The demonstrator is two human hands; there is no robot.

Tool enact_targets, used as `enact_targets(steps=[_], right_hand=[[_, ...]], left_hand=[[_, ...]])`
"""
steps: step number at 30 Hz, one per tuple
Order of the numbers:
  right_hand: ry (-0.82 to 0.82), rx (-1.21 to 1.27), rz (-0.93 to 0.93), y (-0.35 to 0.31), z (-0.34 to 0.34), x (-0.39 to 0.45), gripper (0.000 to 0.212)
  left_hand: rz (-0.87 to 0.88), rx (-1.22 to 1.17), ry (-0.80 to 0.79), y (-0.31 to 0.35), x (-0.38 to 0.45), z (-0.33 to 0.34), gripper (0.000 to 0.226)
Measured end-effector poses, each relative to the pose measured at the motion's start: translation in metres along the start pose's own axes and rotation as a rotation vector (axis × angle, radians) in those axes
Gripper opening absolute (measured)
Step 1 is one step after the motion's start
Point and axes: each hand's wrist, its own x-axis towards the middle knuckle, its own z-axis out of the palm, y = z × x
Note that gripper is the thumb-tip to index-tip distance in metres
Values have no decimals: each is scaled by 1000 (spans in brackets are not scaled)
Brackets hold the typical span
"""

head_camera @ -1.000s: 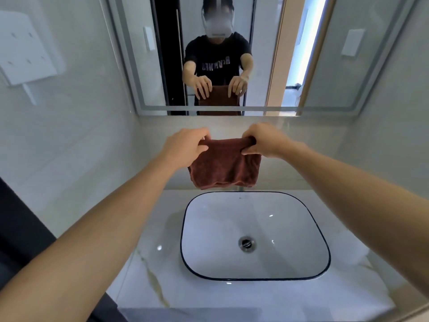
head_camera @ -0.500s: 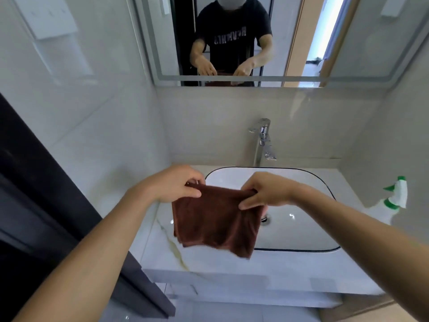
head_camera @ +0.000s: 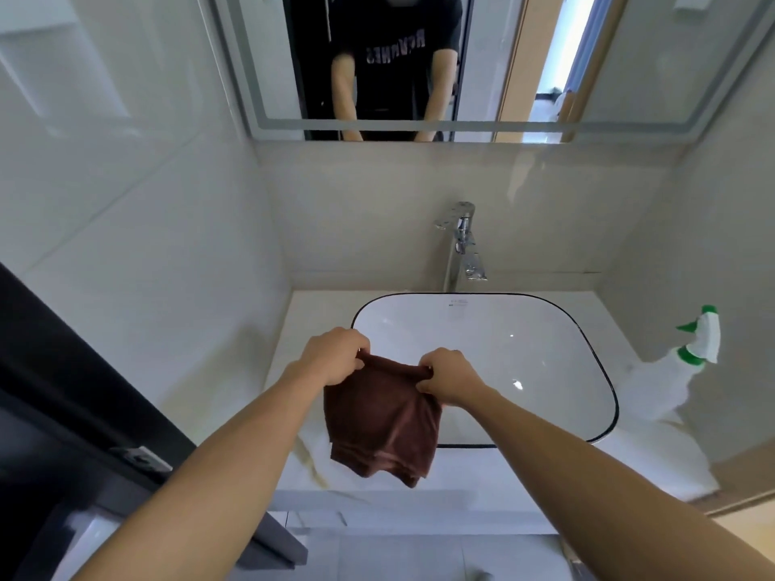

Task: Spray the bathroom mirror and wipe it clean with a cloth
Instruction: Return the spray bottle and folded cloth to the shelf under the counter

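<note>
Counted: one dark brown folded terry cloth (head_camera: 379,425), one white spray bottle with green nozzle and collar (head_camera: 687,362), one white rounded-rectangular basin with a thin black rim (head_camera: 604,371), one chrome single-lever tap (head_camera: 459,245), one wall mirror with a frosted border strip (head_camera: 587,77), two bare hands.

Taking the basin as landmark: cloth held in the air over the basin's near left corner, lower edge hanging past the front of the pale marble-look counter (head_camera: 474,467). Tap upright behind the basin's far rim. Spray bottle standing to the right of the basin on the counter, near the right wall, well apart from both hands. Mirror high above the basin, beyond the tap, reflecting a person's dark T-shirt and two forearms.

Left hand (head_camera: 333,356) clenched on the cloth's upper left corner, fingers curled over the top edge, thumb underneath. Right hand (head_camera: 451,377) pinching the upper right corner, fingers folded over the fabric, knuckles up. Top edge bunched and sagging slightly between the two grips; rest of the cloth draped below the fingers, folded layers showing at the bottom hem.

Against half a second ago: same two-handed grip kept, hands drawn closer together, so top edge now gathered rather than stretched flat. Hands and cloth now lower against the basin. More of the spray bottle in view.
</note>
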Motion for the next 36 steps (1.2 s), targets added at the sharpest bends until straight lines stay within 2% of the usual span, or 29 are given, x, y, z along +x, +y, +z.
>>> enact_targets(steps=[3, 7, 14, 20, 28, 32, 36], right_hand=[[7, 13, 14, 2, -1, 6, 12], [17, 67, 14, 6, -1, 10, 36], [198, 141, 29, -3, -32, 9, 37], [339, 147, 83, 22, -97, -12, 43], [595, 156, 225, 73, -190, -59, 46], [706, 180, 321, 112, -216, -100, 48], [813, 228, 463, 159, -219, -149, 46]], left_hand=[[-3, 4, 37, -1, 4, -3, 20], [-1, -8, 63, 3, 4, -8, 46], [86, -134, 280, 42, 20, -31, 43], [204, -103, 340, 84, 51, -74, 47], [347, -129, 392, 187, 78, -137, 53], [430, -263, 382, 251, 86, -150, 51], [463, -494, 290, 311, 95, -135, 57]])
